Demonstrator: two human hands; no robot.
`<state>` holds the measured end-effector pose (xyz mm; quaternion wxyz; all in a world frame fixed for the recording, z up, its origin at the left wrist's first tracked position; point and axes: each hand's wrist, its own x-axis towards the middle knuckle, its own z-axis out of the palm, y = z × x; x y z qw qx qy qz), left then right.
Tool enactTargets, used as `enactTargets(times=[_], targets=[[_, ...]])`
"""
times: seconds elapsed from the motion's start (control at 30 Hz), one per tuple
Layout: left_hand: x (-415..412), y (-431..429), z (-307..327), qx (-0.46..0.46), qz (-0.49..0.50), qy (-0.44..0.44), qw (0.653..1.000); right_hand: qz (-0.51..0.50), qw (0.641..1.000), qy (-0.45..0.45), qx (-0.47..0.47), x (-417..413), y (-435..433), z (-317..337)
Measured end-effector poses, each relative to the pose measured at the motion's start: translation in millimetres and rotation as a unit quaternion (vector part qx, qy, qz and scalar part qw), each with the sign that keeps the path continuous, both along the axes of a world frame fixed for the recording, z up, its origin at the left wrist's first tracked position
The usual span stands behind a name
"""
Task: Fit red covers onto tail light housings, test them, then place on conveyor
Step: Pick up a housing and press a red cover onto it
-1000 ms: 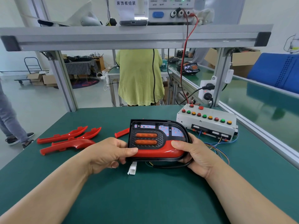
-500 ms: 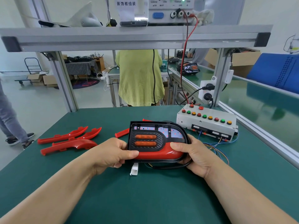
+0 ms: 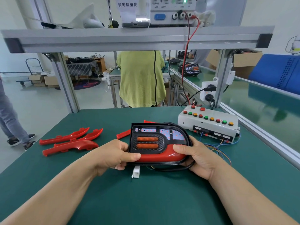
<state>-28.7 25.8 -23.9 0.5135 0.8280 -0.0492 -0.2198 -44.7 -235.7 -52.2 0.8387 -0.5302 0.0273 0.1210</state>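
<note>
Left hand (image 3: 113, 155) and right hand (image 3: 197, 157) both grip the tail light housing (image 3: 158, 143) by its ends, thumbs on the glossy red cover (image 3: 159, 155). Black frame, two orange lenses (white connector (image 3: 136, 172) dangles just below the left hand).

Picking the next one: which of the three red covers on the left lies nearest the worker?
The front red cover, its glossy rounded end pointing at the left hand; the other two lie behind it.

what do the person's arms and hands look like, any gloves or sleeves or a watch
No gloves: the left hand and right hand are bare. The left forearm and right forearm are uncovered to the frame edge, so no sleeves show. No watch, bracelet or ring is visible on the wrists or fingers. Visible nails look short and unpainted.
</note>
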Motion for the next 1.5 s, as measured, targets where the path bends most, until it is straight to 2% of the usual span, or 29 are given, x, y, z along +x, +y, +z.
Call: enactTargets(times=[0.2,0.33,0.4,0.47,0.57,0.63,0.73,0.8,0.9,1.1,1.3,1.4,1.5], targets=[[-2.7,1.7,4.5,0.001,-0.026,0.002,1.0,0.016,1.0,-0.011,0.01,2.3,-4.3,1.4],[-4.3,7.9,9.1,0.047,-0.038,-0.02,0.998,0.005,1.0,-0.03,0.004,4.2,-5.3,-0.1],[-3.6,15.6,15.6,0.072,-0.02,-0.044,0.996,0.001,0.999,-0.031,0.008,4.6,-6.3,-0.8],[1.8,28.3,20.7,0.088,0.044,-0.1,0.99,-0.001,1.0,-0.028,0.01,5.1,-7.3,-1.7],[17.6,59.8,23.5,0.162,0.184,-0.213,0.946,0.005,0.999,-0.034,0.01,6.2,-8.0,-2.8],[24.0,83.3,25.1,0.285,0.233,-0.239,0.899,0.004,0.999,-0.037,0.007,6.7,-8.2,-3.1],[25.8,106.5,24.9,0.475,0.226,-0.183,0.83,0.007,0.999,-0.04,0.004,7.0,-8.5,-3.1],[24.9,110.1,23.1,0.517,0.208,-0.139,0.819,0.009,0.999,-0.042,0.009,7.0,-8.7,-2.8],[24.1,105.5,22.6,0.503,0.196,-0.128,0.832,0.008,0.999,-0.039,0.014,7.4,-8.8,-2.9],[22.2,79.1,14.5,0.382,0.151,-0.197,0.89,0.014,0.999,-0.04,0.012,6.6,-10.4,-2.5],[22.9,97.6,18.4,0.361,0.1,-0.12,0.919,0.009,0.999,-0.038,0.003,6.1,-10.4,-1.7],[24.7,104.4,18.1,0.341,0.099,-0.131,0.926,0.006,0.999,-0.033,0.008,6.5,-10.3,-1.5],[26.7,102.8,20.5,0.215,0.15,-0.202,0.944,0.006,0.999,-0.034,0.01,6.0,-9.9,-1.0]])
